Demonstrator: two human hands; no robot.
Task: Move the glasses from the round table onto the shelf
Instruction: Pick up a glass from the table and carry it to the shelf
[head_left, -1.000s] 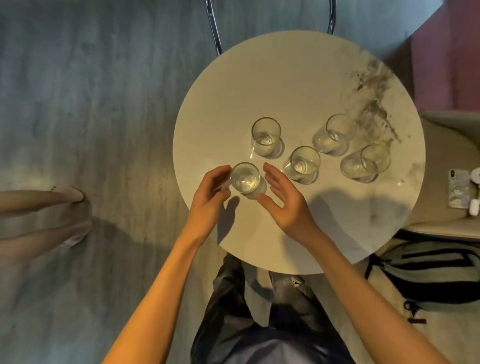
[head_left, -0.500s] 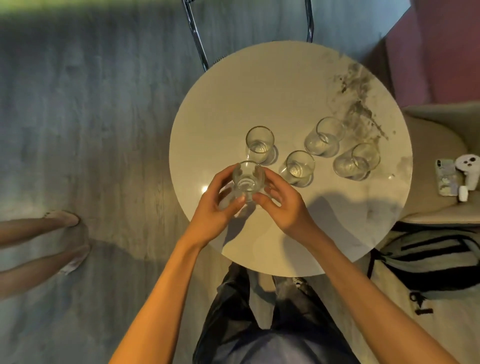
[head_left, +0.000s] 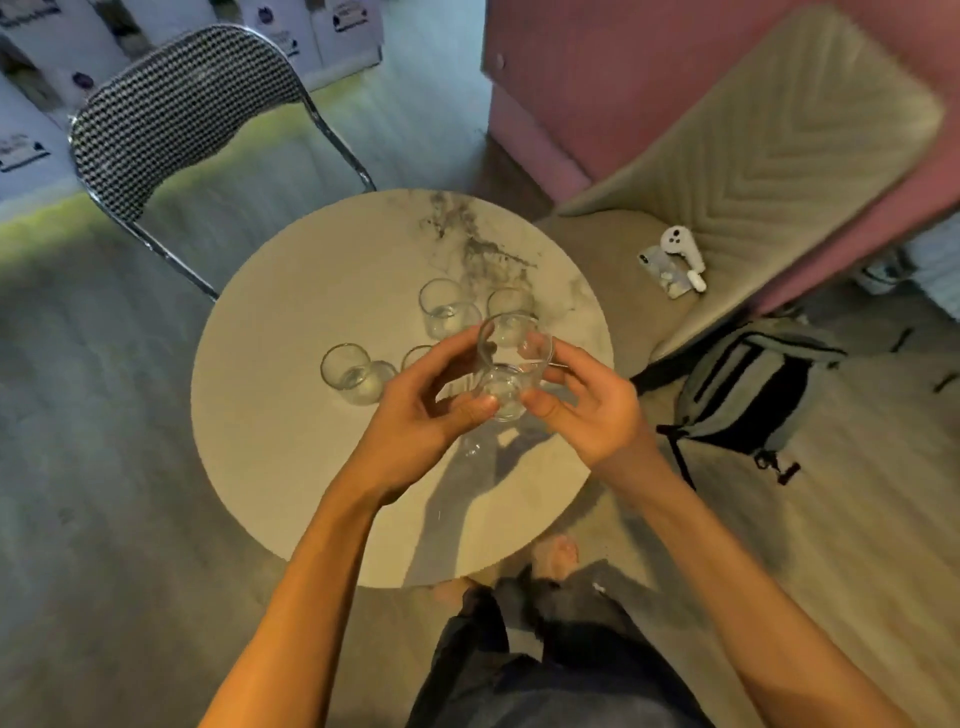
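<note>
Above round counter (head_left: 291, 441), glass (head_left: 511, 366) was off surface, left hand (head_left: 421, 410) and right hand (head_left: 592, 410) both clasping it. Four glasses waited beyond it. Step: carry. Next: steady turn toward shelf, unseen.

Both bare forearms reach forward and converge. The left hand (head_left: 415, 415) and right hand (head_left: 592, 410) face each other, palms inward, fingers (head_left: 470, 408) curled, thumbs and fingertips pinching a glass (head_left: 511, 364) between them, raised above the tabletop (head_left: 291, 415).
</note>
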